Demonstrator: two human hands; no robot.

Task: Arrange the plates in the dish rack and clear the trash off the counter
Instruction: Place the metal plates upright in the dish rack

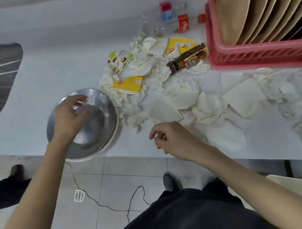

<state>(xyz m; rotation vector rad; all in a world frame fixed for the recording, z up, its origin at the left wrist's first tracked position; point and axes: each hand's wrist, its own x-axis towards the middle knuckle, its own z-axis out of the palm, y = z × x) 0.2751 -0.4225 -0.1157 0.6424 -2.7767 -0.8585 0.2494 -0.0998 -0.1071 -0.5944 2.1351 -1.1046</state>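
Now, at eight o'clock your left hand (70, 119) hovers slack-fingered over one steel plate (100, 132); your right hand (175, 139), loosely curled, holds nothing. Napkins (181, 96) and three bottles (189, 57) litter centre; at one o'clock, one pink rack (252, 55) holds at least seven tan plates (236, 8).

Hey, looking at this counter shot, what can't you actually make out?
- Head view: left hand is motion-blurred over the round steel plate; its grip, or any contact, is unclear.
- Right hand: seen from the back, palm hidden; holding anything is unknown.
- Pink plastic dish rack and its tan plates are cut by the top and right edges; no full count.
- Small clear bottles: labels blurred.
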